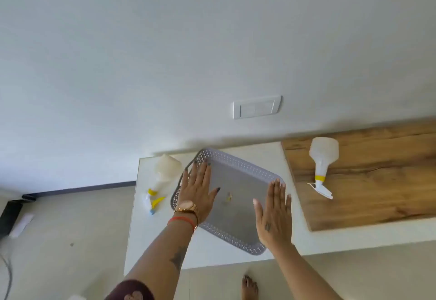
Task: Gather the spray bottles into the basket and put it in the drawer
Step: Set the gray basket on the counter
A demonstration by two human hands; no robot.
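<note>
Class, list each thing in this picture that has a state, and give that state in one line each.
basket: upright, holds no bottles
left bottle: lying beside basket
right bottle: lying on wooden board
left hand: open, flat over basket
right hand: open, flat over basket

No text, label or number can be read anywhere

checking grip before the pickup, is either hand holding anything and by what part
Nothing is held. The left hand and right hand are both flat with straight fingers over the grey basket; neither is curled round its rim.
</note>
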